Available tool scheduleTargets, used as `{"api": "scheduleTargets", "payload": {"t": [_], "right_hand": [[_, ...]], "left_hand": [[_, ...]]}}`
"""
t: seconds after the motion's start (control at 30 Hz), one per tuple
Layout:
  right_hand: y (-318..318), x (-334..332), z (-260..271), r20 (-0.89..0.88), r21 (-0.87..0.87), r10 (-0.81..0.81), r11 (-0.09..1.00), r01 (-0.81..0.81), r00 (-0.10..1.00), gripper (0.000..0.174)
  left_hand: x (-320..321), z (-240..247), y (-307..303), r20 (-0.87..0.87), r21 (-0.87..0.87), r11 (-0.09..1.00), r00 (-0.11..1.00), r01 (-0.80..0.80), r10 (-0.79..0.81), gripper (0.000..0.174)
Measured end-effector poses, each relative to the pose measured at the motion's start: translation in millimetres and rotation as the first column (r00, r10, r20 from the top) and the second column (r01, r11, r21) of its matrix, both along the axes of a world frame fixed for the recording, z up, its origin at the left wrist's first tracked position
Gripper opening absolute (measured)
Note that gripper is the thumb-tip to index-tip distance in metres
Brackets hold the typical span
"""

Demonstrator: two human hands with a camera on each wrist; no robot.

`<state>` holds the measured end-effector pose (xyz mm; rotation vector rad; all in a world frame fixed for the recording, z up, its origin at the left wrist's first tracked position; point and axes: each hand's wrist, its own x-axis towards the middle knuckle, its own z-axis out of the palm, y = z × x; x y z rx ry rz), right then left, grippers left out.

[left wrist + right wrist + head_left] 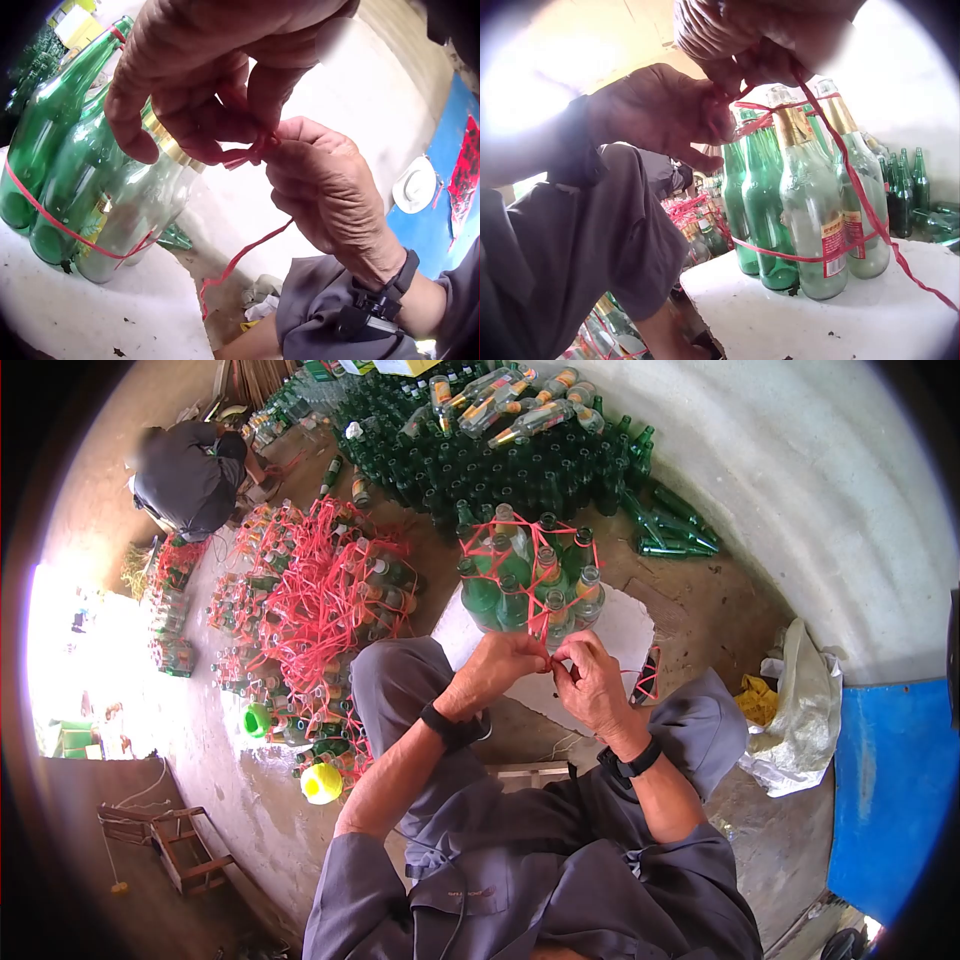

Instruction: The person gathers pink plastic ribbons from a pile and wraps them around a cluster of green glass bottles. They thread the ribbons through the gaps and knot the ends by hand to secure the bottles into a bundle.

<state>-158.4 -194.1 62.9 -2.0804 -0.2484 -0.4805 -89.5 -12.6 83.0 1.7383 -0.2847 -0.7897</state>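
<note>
A bundle of green and clear glass bottles (510,565) stands upright on a white slab (625,625) between the person's knees. Red plastic twine (855,180) criss-crosses the bottle necks, and a lower loop rings their bodies. At the near side of the bundle, the left hand (505,668) pinches the twine close to the necks. Right beside it, the right hand (597,690) pinches the same twine between thumb and fingers, the two sets of fingertips meeting at a small red knot (259,146). A loose strand hangs down from the right hand. Fingers partly hide the knot.
Many twine-tied bottles (310,590) crowd the floor at left. Behind the slab stands a mass of dark green bottles (500,470), others lying on top. A white sack (805,720) and blue panel (890,790) are at right. Another person (190,480) crouches at far left.
</note>
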Motion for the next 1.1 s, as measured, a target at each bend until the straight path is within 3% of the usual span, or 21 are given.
{"api": "scheduleTargets", "payload": {"t": [0.27,0.37,0.7,0.77,0.9,0.97,1.03,1.1], "right_hand": [[3.4,-2.6,0.9,0.062,-0.017,-0.032,0.999,0.034,0.998,0.016],[4.9,-3.4,2.6,-0.043,0.05,-0.046,0.998,0.048,0.998,0.012],[6.4,-1.1,3.5,0.032,0.02,0.028,0.999,-0.028,0.999,0.011],[6.5,-1.5,2.8,0.023,0.036,0.041,0.998,-0.042,0.999,0.011],[7.5,-3.7,1.8,-0.141,0.135,0.018,0.991,0.001,0.99,0.011],[8.2,-4.0,-2.0,-0.175,0.171,0.004,0.985,0.026,0.984,0.011],[9.6,-4.0,-3.0,-0.192,0.315,0.007,0.947,0.055,0.981,0.011],[9.2,-3.3,-6.2,-0.184,0.344,0.004,0.937,0.061,0.983,0.011]], "left_hand": [[-3.0,1.9,-1.6,0.015,-0.037,0.997,0.997,-0.071,0.072,0.023],[-2.2,0.6,-2.1,0.008,-0.039,0.997,0.998,-0.061,0.061,0.022],[-3.6,6.1,-3.0,0.055,0.002,0.999,0.998,-0.045,0.045,0.024],[-4.5,3.9,-2.7,-0.016,-0.029,0.995,0.995,-0.094,0.094,0.021],[-5.1,2.3,-1.3,0.042,-0.017,0.998,0.997,-0.064,0.065,0.024],[-7.9,-1.1,-1.9,-0.018,-0.143,0.98,0.991,-0.135,0.134,0.025],[-12.2,0.0,-3.1,-0.035,-0.191,0.964,0.983,-0.184,0.181,0.027],[-16.1,-3.2,-3.3,-0.054,-0.235,0.943,0.972,-0.233,0.227,0.029]]}}
